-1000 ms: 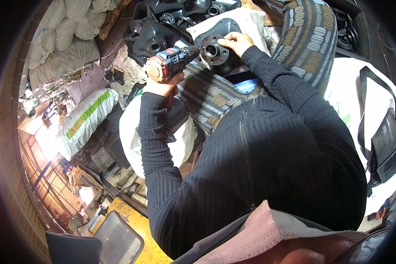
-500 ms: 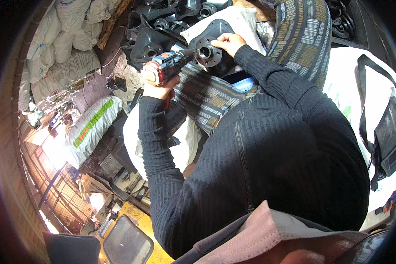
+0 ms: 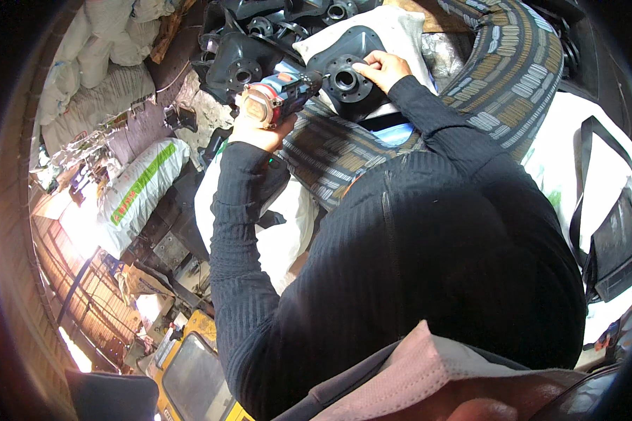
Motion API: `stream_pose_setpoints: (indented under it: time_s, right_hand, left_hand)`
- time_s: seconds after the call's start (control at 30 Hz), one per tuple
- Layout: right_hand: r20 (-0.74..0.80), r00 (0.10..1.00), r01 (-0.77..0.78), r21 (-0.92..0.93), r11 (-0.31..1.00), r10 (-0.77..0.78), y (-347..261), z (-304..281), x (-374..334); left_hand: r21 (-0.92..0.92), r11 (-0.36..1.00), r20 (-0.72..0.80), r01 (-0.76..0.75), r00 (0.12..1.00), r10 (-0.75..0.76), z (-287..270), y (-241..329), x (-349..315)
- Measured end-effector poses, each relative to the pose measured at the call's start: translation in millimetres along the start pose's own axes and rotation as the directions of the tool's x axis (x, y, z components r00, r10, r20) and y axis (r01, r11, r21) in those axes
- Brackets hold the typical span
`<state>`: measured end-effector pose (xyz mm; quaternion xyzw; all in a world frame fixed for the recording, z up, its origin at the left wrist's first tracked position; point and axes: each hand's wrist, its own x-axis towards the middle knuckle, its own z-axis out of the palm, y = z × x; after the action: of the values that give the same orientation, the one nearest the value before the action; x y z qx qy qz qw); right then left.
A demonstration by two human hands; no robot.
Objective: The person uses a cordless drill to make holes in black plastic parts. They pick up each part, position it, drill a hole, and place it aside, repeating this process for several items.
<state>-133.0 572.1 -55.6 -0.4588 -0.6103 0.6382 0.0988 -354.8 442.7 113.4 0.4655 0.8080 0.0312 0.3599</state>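
My left hand (image 3: 261, 135) is wrapped round the handle of a cordless drill (image 3: 282, 91), a blue, red and grey tool. Its dark chuck points right, at a black metal flanged hub (image 3: 346, 90). The hub has a round central hole, a ring of smaller holes and a wide plate behind it. It lies tilted on a white sack in front of me. The drill's tip is close to the flange's left edge; whether they touch I cannot tell. My right hand (image 3: 387, 71) is pinched at the flange's upper right rim, and anything between its fingertips is too small to make out.
Several similar black hubs (image 3: 244, 69) are heaped behind and left. A patterned cushioned roll (image 3: 498, 91) curves round my front and right. White sacks (image 3: 146, 189) lie at the left; a white bag with a black strap (image 3: 588, 203) is at the right. A yellow-framed panel (image 3: 200, 375) stands lower left.
The hub and both hands appear shifted slightly to the right and down in the view, along with the surroundings. Both hands keep their holds.
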Motion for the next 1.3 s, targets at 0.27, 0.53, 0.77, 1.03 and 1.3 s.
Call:
stream_pose_setpoints:
  time_s: [0.27,0.53,0.77,1.03,1.3]
  right_hand:
    - [0.012,1.000,-0.017,0.029,0.999,0.016,5.6,-1.8,-0.5]
    - [0.072,0.997,0.029,-0.085,0.996,-0.023,8.8,-4.2,7.4]
    - [0.051,0.970,-0.229,0.529,0.817,0.239,8.9,-24.5,3.9]
    - [0.352,0.924,-0.330,0.931,0.153,-0.149,-19.5,-32.4,-40.4]
    - [0.404,0.901,-0.396,0.915,0.078,-0.157,-27.8,-31.2,-50.0]
  left_hand:
    - [0.270,0.963,0.033,0.015,0.999,-0.024,16.2,-3.8,7.8]
    - [-0.057,0.993,0.022,0.107,0.994,-0.106,9.9,20.0,6.8]
    - [-0.204,0.964,-0.210,-0.169,0.970,0.125,17.2,33.7,-24.1]
    - [0.050,0.971,-0.152,-0.233,0.959,0.238,41.9,97.6,-105.7]
    - [0.212,0.891,-0.296,-0.402,0.842,0.451,42.5,86.5,-104.1]
